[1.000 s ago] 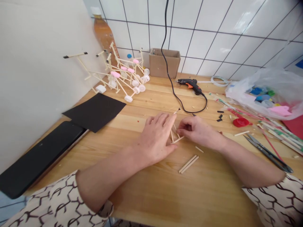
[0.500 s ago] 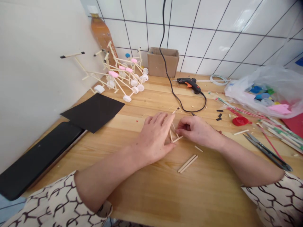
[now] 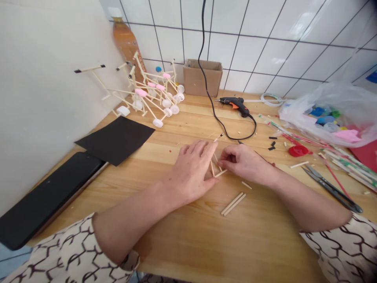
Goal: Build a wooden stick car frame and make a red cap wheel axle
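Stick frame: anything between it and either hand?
Nothing visible. The left hand covers part of the frame, and the right hand is at the right end of its near bar; exact grip is hidden. The short loose stick and stick pair lie nearer the camera, out of the way.

A small frame [image 3: 213,173] of thin, pale sticks is mid-scene, partly covered. Its near crosspiece [image 3: 220,173] slants toward the far right, and two bars [image 3: 212,167] run from it toward the far side, where a dark-tipped end [image 3: 218,138] pokes out
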A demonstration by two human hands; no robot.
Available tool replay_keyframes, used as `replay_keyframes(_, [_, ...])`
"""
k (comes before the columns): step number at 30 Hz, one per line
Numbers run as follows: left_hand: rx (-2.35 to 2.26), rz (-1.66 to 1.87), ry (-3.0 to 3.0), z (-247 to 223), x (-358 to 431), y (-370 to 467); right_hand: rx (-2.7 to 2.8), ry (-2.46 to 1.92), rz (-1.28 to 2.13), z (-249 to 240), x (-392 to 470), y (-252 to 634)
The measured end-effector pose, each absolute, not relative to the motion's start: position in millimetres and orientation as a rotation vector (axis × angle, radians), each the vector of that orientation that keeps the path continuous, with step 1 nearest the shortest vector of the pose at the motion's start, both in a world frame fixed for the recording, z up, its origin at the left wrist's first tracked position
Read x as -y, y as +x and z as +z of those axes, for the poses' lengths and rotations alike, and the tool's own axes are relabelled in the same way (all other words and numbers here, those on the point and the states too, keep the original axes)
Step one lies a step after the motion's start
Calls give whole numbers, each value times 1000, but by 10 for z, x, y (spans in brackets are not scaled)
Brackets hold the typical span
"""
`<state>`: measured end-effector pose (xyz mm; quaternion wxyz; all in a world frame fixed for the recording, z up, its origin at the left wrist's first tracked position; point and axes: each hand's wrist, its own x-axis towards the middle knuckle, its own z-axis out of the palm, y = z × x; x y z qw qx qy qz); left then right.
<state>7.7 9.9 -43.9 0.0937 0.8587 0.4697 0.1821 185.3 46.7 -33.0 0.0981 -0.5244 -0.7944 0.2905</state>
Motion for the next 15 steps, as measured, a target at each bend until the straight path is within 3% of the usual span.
replay_keyframes(15, [-1448, 615, 2720, -445, -26, 217, 2344, -1529, 894, -323, -459, 1854])
